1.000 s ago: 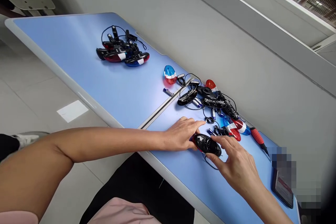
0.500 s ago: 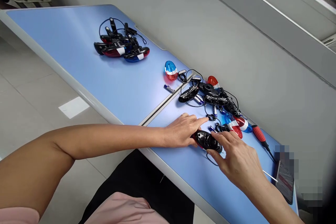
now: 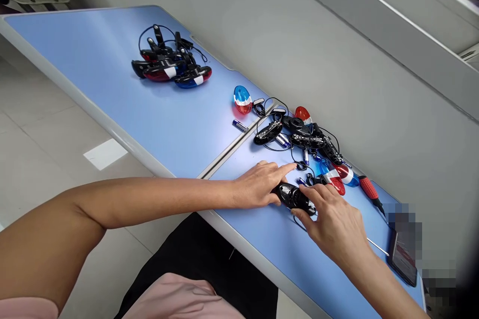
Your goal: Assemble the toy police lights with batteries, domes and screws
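Note:
A glossy black bike light lies near the table's front edge, held from both ends. My left hand grips its left end between thumb and fingers, with the index finger stretched out past it. My right hand has thumb and fingers closed on its right end. The underside of the light is hidden. A thin black cable shows below it. Just behind my hands lie a battery and a red, white and blue lens cover.
Black housings with cables and several batteries lie along the wall. A blue and red cover stands left of them. Several assembled lights are piled far left. A red-handled screwdriver and a phone lie at the right.
The bike light has turned slightly in my hands, so that less of its red side shows. Both hands keep their hold; the view has shifted a little.

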{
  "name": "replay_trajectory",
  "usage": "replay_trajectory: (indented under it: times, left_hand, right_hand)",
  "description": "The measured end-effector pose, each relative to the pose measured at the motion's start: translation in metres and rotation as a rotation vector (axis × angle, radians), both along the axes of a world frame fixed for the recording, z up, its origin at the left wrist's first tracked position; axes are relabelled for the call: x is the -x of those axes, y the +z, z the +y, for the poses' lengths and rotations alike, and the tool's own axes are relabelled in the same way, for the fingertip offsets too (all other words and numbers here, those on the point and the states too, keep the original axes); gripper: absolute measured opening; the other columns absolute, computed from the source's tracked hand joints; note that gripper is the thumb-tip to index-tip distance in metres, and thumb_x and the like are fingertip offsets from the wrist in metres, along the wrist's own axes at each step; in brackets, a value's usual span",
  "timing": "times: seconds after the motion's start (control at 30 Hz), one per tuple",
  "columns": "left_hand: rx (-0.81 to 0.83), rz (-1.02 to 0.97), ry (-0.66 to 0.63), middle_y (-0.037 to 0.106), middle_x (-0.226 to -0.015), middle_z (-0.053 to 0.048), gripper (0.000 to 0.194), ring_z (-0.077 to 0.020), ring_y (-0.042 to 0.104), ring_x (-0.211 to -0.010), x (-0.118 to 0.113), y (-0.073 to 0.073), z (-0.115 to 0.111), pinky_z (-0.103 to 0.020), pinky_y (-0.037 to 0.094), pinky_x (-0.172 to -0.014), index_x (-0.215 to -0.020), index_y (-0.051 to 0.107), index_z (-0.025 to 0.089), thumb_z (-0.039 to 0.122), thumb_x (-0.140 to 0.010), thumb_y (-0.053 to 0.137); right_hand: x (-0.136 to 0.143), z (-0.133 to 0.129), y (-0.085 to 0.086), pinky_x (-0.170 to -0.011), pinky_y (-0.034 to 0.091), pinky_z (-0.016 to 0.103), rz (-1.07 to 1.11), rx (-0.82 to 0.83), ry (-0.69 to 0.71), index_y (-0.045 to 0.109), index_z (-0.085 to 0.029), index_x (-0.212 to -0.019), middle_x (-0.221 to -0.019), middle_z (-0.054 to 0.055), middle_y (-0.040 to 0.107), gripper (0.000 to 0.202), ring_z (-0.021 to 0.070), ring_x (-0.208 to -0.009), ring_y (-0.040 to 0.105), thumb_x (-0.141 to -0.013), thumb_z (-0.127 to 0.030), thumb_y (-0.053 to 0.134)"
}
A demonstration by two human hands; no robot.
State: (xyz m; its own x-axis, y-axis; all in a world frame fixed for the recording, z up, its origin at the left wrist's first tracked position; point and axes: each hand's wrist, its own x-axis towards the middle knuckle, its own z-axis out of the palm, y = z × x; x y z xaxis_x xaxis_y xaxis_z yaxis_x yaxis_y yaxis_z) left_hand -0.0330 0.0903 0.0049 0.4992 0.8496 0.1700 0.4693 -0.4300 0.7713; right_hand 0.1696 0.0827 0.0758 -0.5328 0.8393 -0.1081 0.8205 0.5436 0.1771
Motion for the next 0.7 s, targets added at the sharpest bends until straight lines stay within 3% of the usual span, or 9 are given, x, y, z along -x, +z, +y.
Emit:
replay_trajectory:
  times: [0.17, 0.33, 0.47, 0.53, 0.6, 0.7]
  left_hand:
    - [-0.077, 0.026, -0.113, 0.055, -0.137, -0.013, 0.085, -0.0317, 0.049, -0.126, -0.003, -0.001, -0.004, -0.046, 0.035, -0.104, -0.150, 0.024, 0.023, 0.020, -0.078, 0.070]
    - [-0.055, 0.216, -0.287, 0.049, -0.141, -0.017, 0.087, -0.0336, 0.045, -0.128, -0.008, 0.021, -0.009, -0.048, 0.033, -0.107, -0.151, 0.020, 0.018, 0.020, -0.077, 0.067]
    - [0.002, 0.290, -0.244, 0.050, -0.139, -0.018, 0.075, -0.0343, 0.046, -0.126, -0.018, 0.030, -0.012, -0.050, 0.034, -0.105, -0.151, 0.020, 0.018, 0.032, -0.089, 0.059]
    - [-0.020, 0.284, -0.196, 0.053, -0.134, -0.016, 0.067, -0.0325, 0.049, -0.121, -0.023, 0.027, -0.012, -0.049, 0.036, -0.103, -0.151, 0.022, 0.021, 0.034, -0.094, 0.055]
    - [-0.047, 0.284, -0.196, 0.055, -0.131, -0.013, 0.061, -0.0306, 0.050, -0.117, -0.026, 0.025, -0.011, -0.048, 0.039, -0.101, -0.148, 0.028, 0.024, 0.031, -0.094, 0.056]
    - [-0.045, 0.305, -0.230, 0.057, -0.126, -0.010, 0.048, -0.0288, 0.052, -0.112, -0.028, 0.028, -0.009, -0.046, 0.041, -0.098, -0.136, 0.042, 0.024, 0.027, -0.091, 0.058]
  right_hand:
    - [0.000, -0.008, -0.002, -0.053, 0.044, 0.028, 0.040, 0.044, -0.061, 0.062, -0.026, -0.120, -0.116, 0.007, 0.067, 0.035, 0.0251, -0.101, 0.062, -0.085, -0.030, 0.064]
    - [0.000, -0.018, -0.004, -0.069, 0.053, 0.034, 0.149, 0.124, -0.137, 0.061, -0.023, -0.120, -0.124, 0.007, 0.065, 0.035, 0.0258, -0.109, 0.061, -0.086, -0.025, 0.063]
    - [-0.007, -0.023, -0.004, -0.083, 0.054, 0.039, 0.355, 0.196, -0.162, 0.060, -0.022, -0.123, -0.124, 0.008, 0.064, 0.043, 0.0271, -0.112, 0.059, -0.081, -0.015, 0.061]
    - [-0.020, -0.022, 0.001, -0.091, 0.053, 0.041, 0.504, 0.235, -0.168, 0.054, -0.021, -0.132, -0.124, 0.009, 0.063, 0.055, 0.0264, -0.113, 0.059, -0.078, -0.014, 0.060]
    - [-0.039, -0.020, 0.010, -0.087, 0.055, 0.038, 0.743, 0.253, -0.215, 0.046, -0.022, -0.140, -0.125, 0.009, 0.062, 0.061, 0.0236, -0.108, 0.061, -0.080, -0.017, 0.055]
    - [-0.064, -0.019, 0.023, -0.078, 0.056, 0.035, 1.267, 0.129, -0.332, 0.050, -0.029, -0.135, -0.118, 0.006, 0.064, 0.049, 0.0187, -0.096, 0.063, -0.087, -0.019, 0.046]
